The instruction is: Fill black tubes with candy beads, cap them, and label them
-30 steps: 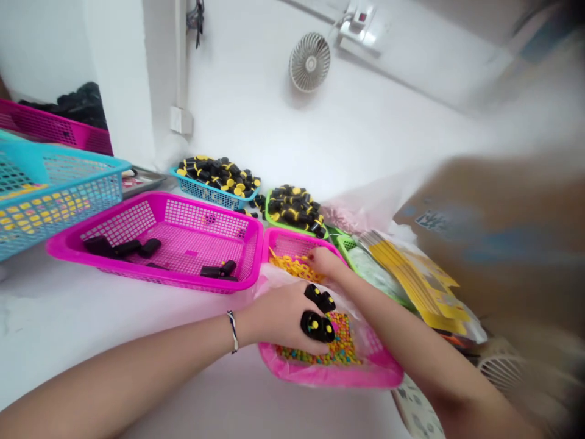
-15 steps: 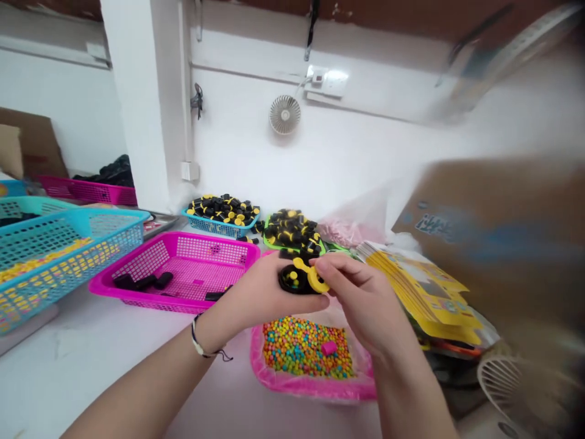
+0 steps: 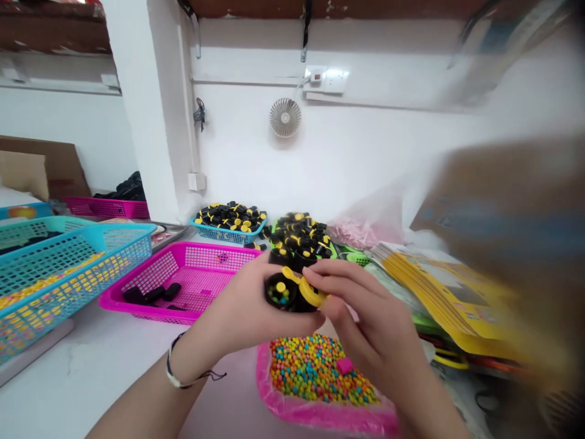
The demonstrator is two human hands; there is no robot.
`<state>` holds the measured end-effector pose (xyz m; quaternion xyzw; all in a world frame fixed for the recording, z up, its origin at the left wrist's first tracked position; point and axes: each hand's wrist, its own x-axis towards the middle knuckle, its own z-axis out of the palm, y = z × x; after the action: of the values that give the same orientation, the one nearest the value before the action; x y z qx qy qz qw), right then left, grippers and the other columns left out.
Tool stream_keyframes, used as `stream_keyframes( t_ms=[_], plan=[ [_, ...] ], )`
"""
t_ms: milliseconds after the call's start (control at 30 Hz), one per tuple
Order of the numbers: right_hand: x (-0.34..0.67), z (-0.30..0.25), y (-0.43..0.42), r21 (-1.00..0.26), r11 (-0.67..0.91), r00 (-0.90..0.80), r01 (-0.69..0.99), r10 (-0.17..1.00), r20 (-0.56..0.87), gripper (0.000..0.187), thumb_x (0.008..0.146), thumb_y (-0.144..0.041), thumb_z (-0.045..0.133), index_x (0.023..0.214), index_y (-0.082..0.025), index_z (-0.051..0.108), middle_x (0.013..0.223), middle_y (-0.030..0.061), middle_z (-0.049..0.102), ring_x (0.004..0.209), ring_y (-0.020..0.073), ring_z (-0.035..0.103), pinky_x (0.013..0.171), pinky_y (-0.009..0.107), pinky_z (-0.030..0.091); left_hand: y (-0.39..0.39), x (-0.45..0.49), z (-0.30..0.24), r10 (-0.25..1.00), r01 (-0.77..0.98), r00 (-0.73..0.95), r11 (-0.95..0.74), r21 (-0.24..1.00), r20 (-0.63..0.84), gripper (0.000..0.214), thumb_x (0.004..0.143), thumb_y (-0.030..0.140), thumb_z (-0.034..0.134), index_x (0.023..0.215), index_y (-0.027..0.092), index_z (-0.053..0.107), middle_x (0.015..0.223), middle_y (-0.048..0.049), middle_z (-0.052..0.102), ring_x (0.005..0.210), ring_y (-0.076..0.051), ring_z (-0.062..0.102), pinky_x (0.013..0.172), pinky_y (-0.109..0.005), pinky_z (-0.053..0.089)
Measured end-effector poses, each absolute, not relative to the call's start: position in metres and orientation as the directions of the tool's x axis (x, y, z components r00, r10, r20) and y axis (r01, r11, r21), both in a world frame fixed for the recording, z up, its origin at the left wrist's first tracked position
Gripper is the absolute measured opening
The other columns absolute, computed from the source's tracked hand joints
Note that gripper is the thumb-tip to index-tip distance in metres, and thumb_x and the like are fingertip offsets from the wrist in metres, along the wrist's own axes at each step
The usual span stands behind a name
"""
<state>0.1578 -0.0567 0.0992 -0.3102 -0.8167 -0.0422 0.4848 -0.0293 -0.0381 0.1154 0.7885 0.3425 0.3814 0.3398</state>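
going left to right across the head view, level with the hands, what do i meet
Blue basket, pink basket, left hand, black tube, yellow piece, right hand, yellow cards.

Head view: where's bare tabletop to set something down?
Bare: the tabletop between the magenta basket, nearest blue basket and left forearm; also the strip between that forearm and the pink tray of coloured balls. Crowded: by the wall, heaped blue basket and green basket; right, yellow card stack.

Room is open over the shallow magenta plastic mesh basket (image 3: 196, 275), while stacked flat yellow cards (image 3: 420, 286) obstruct beyond the right hand (image 3: 372, 317).
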Motion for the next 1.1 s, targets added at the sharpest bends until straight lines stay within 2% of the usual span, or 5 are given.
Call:
stream_keyframes(
  t_ms=[133,233,567,800,1100],
  plan=[
    [0.162,0.093,-0.059,0.075,0.81,-0.598,0.582,0.363,0.714,0.062,0.091,-0.02,0.061,0.148,-0.015,0.037,0.139,0.0117,0.052,0.132,0.0201,0.046,0.113,0.03,0.041,-0.037,-0.037,0.118,0.79,0.194,0.527,-0.471,0.861,0.313,0.023,0.073,0.021,0.071,0.063,0.016,0.052,0.058,0.0065,0.042,0.054,-0.007,0.039,0.046,-0.017,0.031],
    [0.153,0.086,-0.057,0.144,0.779,-0.567,0.61,0.301,0.767,0.059,0.091,-0.013,0.058,0.146,-0.015,0.038,0.129,0.0102,0.058,0.127,0.0198,0.048,0.117,0.031,0.034,-0.036,-0.038,0.118,0.786,0.181,0.559,-0.428,0.885,0.266,0.022,0.071,0.022,0.074,0.064,0.016,0.053,0.059,0.0061,0.042,0.055,-0.008,0.04,0.048,-0.018,0.034],
    [0.159,0.099,-0.071,-0.051,0.86,-0.548,0.508,0.368,0.751,0.058,0.088,-0.011,0.053,0.144,-0.023,0.043,0.137,0.0078,0.054,0.127,0.0184,0.053,0.106,0.025,0.048,-0.041,-0.037,0.119,0.769,0.143,0.601,-0.37,0.918,0.217,0.022,0.069,0.025,0.076,0.066,0.016,0.056,0.062,0.0055,0.048,0.057,-0.008,0.044,0.046,-0.017,0.034],
    [0.162,0.104,-0.07,-0.325,0.858,-0.369,0.398,0.474,0.799,0.027,0.09,-0.015,0.062,0.11,-0.032,0.065,0.109,-0.0013,0.072,0.103,0.0138,0.069,0.09,0.023,0.057,-0.043,-0.033,0.122,0.695,0.044,0.648,-0.442,0.896,0.311,0.022,0.066,0.016,0.074,0.063,0.017,0.052,0.06,0.0085,0.047,0.055,-0.006,0.039,0.046,-0.015,0.033],
    [0.171,0.105,-0.07,-0.091,0.876,-0.523,0.473,0.362,0.772,0.044,0.089,-0.003,0.05,0.123,-0.029,0.06,0.127,0.0022,0.067,0.116,0.0157,0.064,0.098,0.028,0.056,-0.041,-0.033,0.12,0.709,0.093,0.618,-0.496,0.863,0.341,0.024,0.069,0.019,0.073,0.06,0.017,0.05,0.058,0.0076,0.047,0.053,-0.006,0.039,0.047,-0.017,0.036]
  ],
)
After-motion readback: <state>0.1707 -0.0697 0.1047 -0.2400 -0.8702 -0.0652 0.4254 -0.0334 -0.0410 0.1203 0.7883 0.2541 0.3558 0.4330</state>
